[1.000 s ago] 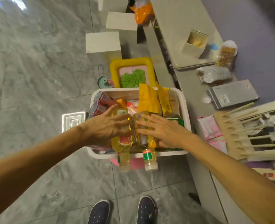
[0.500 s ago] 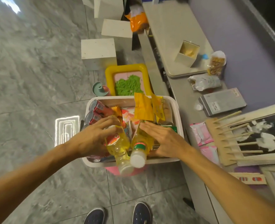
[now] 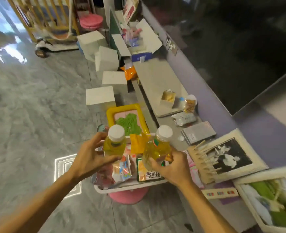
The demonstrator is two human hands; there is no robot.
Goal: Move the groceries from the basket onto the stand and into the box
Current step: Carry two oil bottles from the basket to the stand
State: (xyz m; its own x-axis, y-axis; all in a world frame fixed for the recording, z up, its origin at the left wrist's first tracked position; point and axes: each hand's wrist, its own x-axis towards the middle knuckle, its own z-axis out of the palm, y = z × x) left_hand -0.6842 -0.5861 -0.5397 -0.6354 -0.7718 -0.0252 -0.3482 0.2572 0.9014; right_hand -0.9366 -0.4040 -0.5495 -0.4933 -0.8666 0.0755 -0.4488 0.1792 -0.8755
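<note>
My left hand point(image 3: 90, 158) grips a yellow oil bottle point(image 3: 114, 142) with a white cap, held upright above the white basket point(image 3: 130, 188). A second yellow oil bottle point(image 3: 156, 147), tilted slightly, is gripped by my right hand point(image 3: 172, 167) over the basket's right side. Snack packets point(image 3: 123, 170), a green-and-orange pack point(image 3: 146, 172), yellow bags point(image 3: 136, 143) and red cans lie in the basket. Far along the ledge stands an open white box point(image 3: 144, 39) with items inside. The grey stand surface point(image 3: 157, 83) lies beyond the basket.
The basket rests on a pink stool point(image 3: 128, 196). Behind it sits a yellow tray point(image 3: 109, 115) with green stuff, then several white blocks point(image 3: 100, 96) on the floor. On the ledge to the right lie picture frames point(image 3: 229, 157), a grey packet point(image 3: 198, 134) and a small carton point(image 3: 168, 98).
Both hands have lifted the two oil bottles out of the basket and turned them upright. The view has tilted up, showing more of the ledge and the far box.
</note>
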